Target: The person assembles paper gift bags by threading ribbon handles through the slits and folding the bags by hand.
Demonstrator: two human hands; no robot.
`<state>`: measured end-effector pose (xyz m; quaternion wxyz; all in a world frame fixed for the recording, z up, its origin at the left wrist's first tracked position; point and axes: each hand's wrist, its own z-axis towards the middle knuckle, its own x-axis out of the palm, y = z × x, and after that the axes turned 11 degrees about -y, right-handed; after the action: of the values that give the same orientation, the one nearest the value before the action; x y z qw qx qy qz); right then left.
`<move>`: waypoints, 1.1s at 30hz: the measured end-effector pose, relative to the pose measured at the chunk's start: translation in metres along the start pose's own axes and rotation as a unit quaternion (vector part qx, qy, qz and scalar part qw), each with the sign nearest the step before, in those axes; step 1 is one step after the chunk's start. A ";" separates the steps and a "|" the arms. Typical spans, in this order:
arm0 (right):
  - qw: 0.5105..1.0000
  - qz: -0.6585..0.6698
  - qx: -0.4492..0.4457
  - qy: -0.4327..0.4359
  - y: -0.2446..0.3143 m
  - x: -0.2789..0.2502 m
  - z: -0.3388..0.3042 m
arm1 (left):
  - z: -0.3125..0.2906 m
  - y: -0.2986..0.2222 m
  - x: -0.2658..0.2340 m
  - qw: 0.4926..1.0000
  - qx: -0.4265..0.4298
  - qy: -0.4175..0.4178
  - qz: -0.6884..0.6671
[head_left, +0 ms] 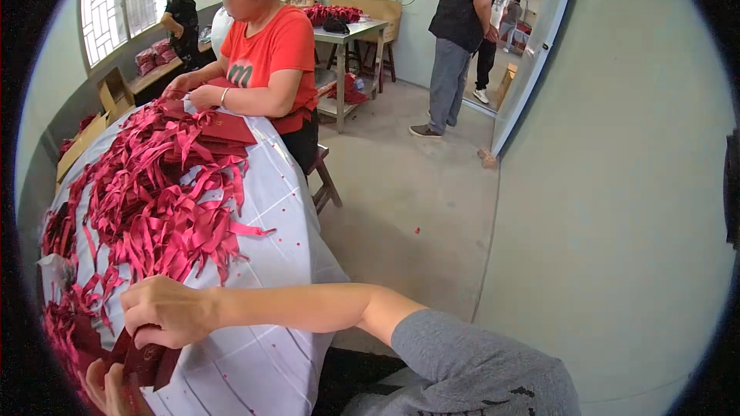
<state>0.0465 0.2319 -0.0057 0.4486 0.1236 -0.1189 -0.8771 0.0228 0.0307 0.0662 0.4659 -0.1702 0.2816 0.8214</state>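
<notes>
My right hand (166,312) reaches in from the right, its fingers curled over a dark red flat piece (150,366), stiff like card. At the lower left, my left hand (112,391) grips the same piece from below, its fingers bent against the lower edge. Part of that hand is cut off by the rim of the picture. Beyond my hands, a big heap of crimson ribbons (166,216) lies tangled on the table. More dark red flat pieces (227,129) are stacked at its far end.
A white cloth (270,262) with small red specks covers the table. Across it, a person in a red shirt (281,62) handles ribbons. Behind stand a stool (327,185) and a metal-framed table (354,31). Other people stand near the open door (539,54).
</notes>
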 end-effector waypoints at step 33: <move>0.850 -0.493 0.092 0.160 -0.099 -0.029 -0.041 | -0.096 0.049 0.055 0.808 -0.472 0.009 -0.351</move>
<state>0.0009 0.3079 -0.0732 -0.0437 0.3456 -0.0494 -0.9361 -0.0454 -0.0124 -0.0237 0.5823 -0.4642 -0.2157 0.6316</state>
